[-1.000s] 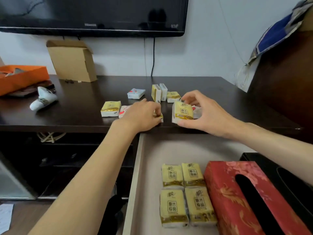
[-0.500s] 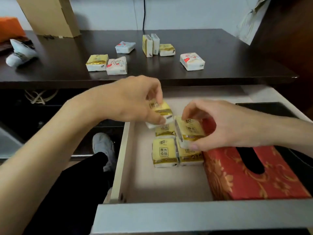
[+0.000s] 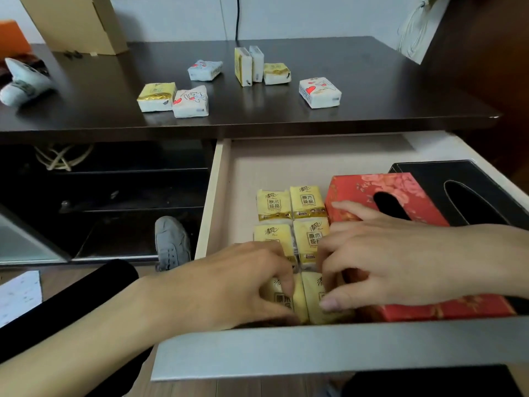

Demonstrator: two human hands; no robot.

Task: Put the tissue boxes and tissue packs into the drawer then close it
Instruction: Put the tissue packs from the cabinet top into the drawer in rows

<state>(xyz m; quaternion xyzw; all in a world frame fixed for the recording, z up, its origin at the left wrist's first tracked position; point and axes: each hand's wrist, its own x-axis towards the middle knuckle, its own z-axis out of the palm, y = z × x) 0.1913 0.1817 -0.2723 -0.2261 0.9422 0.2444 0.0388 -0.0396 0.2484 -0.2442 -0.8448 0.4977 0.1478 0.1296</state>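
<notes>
The left hand (image 3: 229, 285) is pinching a yellow tissue pack (image 3: 286, 299) between thumb and curled fingers at the near end of the drawer (image 3: 315, 348), and the right hand (image 3: 380, 265) is closing on a second yellow pack (image 3: 316, 302) just beside it, thumb on the near edge and fingers draped over the top. Both packs are sitting low against the drawer's front wall, side by side and touching, forming what looks like a third row behind four yellow packs (image 3: 290, 219) already lying flat in a two-by-two block. The right palm is also resting over the red tissue box (image 3: 380, 196), which is lying against the packs, with a black tissue box (image 3: 469, 190) on its far side. The main risk is probably crowding: if the hands are pressing the new pair down at a tilt, an edge may be riding up on the neighbouring row or on the red box, and a pack standing proud could catch the dark tabletop (image 3: 372, 90) when the drawer is pushed shut. Pulling the fingers out carelessly could also be dragging the soft wrappers askew. Seven more packs (image 3: 319, 93) are waiting on the tabletop, so the task is far from finished, and the drawer's free floor is lying mostly toward the back.
</notes>
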